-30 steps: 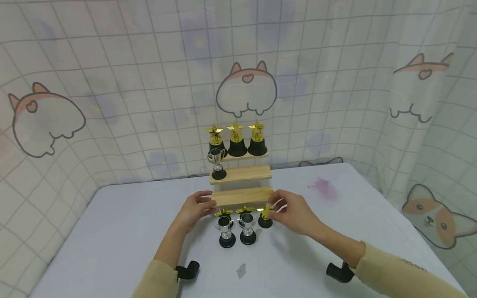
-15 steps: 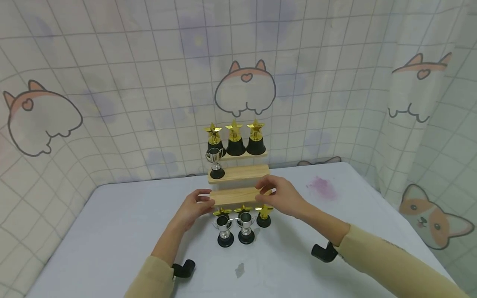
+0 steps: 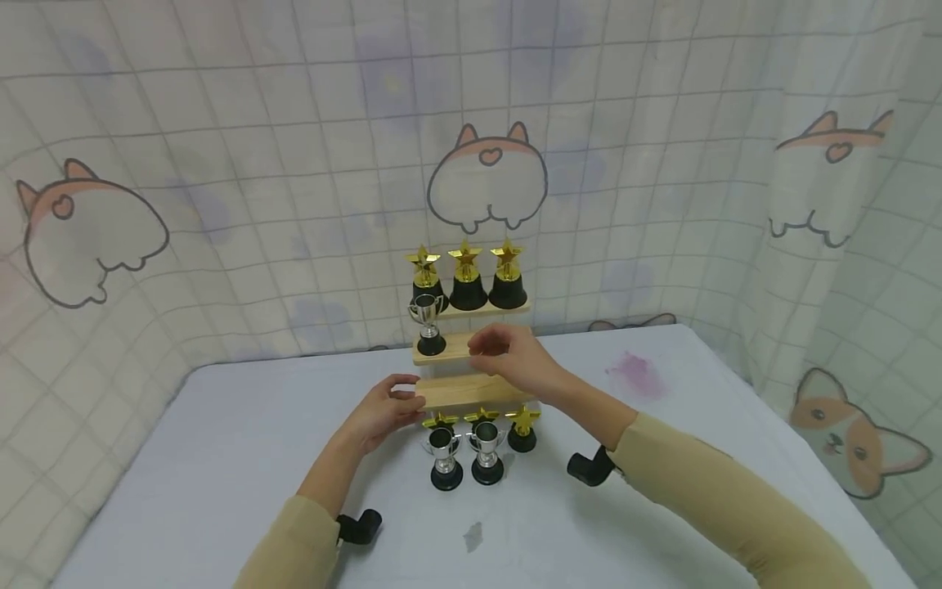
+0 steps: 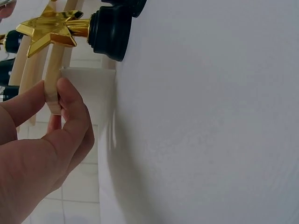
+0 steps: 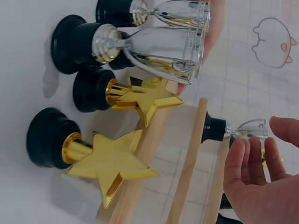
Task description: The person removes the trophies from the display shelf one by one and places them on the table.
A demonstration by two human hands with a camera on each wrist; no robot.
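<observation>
My left hand pinches the left end of the lowest board of a wooden tiered display rack; thumb and fingers lie on both faces of it in the left wrist view. My right hand hovers over the rack's right half, fingers loosely bent, nothing between them. On the middle board, left of that hand, stands a silver trophy cup; the right fingers overlap it in the right wrist view. Three gold star trophies line the top board. Below the rack stand two silver trophy cups and three star trophies.
The white-covered table carries the rack near its back edge. Behind hangs a grid-patterned curtain with cartoon dogs. Black wrist mounts stick out from both forearms. A pink stain marks the cloth at right.
My right hand has moved up and left, from beside the right-hand lower star trophy to over the lowest and middle boards. My left hand keeps its hold on the rack.
</observation>
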